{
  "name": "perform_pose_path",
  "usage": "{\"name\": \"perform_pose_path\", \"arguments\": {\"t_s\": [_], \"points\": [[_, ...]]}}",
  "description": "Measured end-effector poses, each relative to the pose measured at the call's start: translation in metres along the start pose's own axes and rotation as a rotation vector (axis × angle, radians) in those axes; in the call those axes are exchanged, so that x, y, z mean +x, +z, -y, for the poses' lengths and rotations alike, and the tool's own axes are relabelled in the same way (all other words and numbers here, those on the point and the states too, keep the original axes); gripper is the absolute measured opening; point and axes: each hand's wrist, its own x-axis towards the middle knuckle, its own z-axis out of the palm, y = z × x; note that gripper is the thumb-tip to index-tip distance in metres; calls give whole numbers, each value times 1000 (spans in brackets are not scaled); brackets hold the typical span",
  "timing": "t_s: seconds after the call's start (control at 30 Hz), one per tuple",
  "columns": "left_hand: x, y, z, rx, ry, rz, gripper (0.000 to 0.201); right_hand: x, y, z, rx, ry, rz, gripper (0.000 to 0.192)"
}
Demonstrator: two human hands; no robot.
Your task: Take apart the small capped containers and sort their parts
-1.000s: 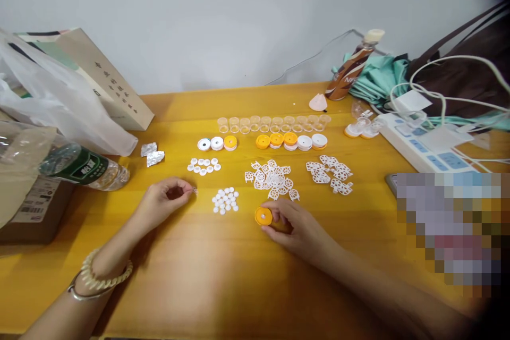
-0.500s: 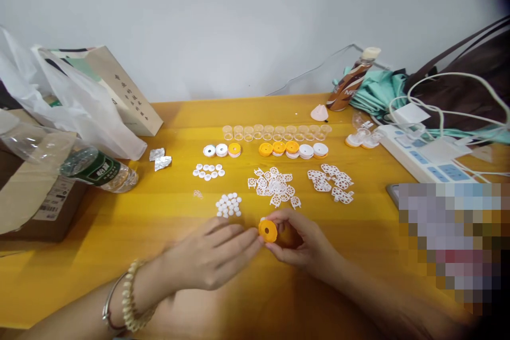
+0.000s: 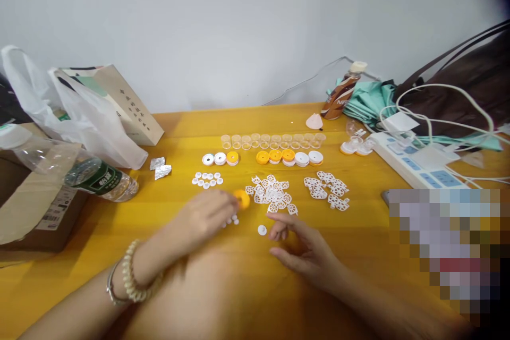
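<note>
Left hand [image 3: 207,218] pinches orange disc [image 3: 241,199] at fingertips; right hand [image 3: 305,247] loosely open beside small white disc [image 3: 262,230], mid yellow table [image 3: 239,287]; white wall behind.

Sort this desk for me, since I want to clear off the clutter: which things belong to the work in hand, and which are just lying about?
In the work:
- orange disc in the left hand
- small white cap by the right hand
- white lattice pieces
- clear cups
- row of orange and white discs

Lying about:
- water bottle
- power strip
- foil scraps
</note>
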Motion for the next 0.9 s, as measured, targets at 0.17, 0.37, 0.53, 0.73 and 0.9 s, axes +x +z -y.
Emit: {"name": "perform_pose_path", "arguments": {"t_s": [0.17, 0.37, 0.53, 0.73, 0.9], "points": [[-18, -3, 93, 138, -460, -10, 19, -1, -2, 0, -32, -20, 16, 38], [-28, 14, 131, 154, -509, 113, 25, -1, -3, -5, -77, -11, 24, 36], [-25, 20, 129, 117, -479, 91, 26, 0, -4, -6, -79, -11, 20, 35], [-20, 14, 114, 156, -481, -150, 21, 2, -7, -3, -60, 25, -73, 29], [3, 17, 44, 11, -211, -111, 19, 4, -11, -4, -42, 105, -196, 21]]}}
